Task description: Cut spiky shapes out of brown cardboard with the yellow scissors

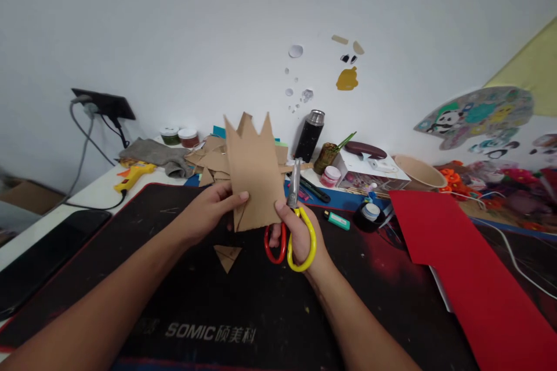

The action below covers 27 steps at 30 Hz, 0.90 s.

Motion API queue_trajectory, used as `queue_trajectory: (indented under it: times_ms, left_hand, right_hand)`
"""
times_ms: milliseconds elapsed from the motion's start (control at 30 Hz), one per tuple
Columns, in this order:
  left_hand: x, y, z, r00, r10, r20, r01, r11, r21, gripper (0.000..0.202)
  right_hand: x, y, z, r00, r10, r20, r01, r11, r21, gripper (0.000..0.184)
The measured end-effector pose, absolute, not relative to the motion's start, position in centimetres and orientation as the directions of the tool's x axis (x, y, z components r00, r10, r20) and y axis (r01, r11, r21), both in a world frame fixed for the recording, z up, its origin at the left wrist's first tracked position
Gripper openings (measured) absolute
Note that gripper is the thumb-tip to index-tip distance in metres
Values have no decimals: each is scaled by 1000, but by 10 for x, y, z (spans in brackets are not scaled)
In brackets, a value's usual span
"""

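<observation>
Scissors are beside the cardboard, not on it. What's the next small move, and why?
Probably open the scissors and bring the blades to the right edge of the cardboard piece. The right hand holds them blades-up just off that edge, and the left hand pinches the piece by its lower left, leaving that edge free.
</observation>
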<state>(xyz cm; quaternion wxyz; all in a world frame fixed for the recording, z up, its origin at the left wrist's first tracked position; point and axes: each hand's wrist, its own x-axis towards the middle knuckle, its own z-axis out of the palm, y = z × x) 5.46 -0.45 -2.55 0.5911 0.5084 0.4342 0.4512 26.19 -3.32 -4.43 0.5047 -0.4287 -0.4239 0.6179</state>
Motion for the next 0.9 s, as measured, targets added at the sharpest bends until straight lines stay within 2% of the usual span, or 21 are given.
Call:
queue_trajectory:
  times_ms: [133, 267, 433, 633, 767, 900]
  left_hand:
    - [56, 1, -30, 98, 993, -66, -166, 81, 983, 42]
    - [54, 4, -37, 106, 990, -89, -205, 109, 973, 44]
    - [52, 5, -39, 106, 993, -51, -153, 67, 986, 45]
    - [55, 9, -35, 1, 999, -33, -256, 32, 966, 53]
    - [57, 10, -37, -36, 997, -63, -313, 49, 948, 53]
    - [56, 12, -42, -107, 994, -35, -313, 0, 950, 49]
  right_hand:
    - [258, -34, -50, -132, 988, -76, -192, -101, -976, 54]
    - [258, -35, -50, -125, 987, -98, -126, -114, -986, 56]
    - [258, -35, -49, -154, 982, -106, -120, -125, -985, 60]
    - [262, -34, -44, -122, 993, 7, -193, -17, -981, 64]
    - [270, -28, -43, -90, 993, 77, -244, 53, -968, 75]
    - [275, -27, -47, -198, 976, 90, -322, 22, -946, 85]
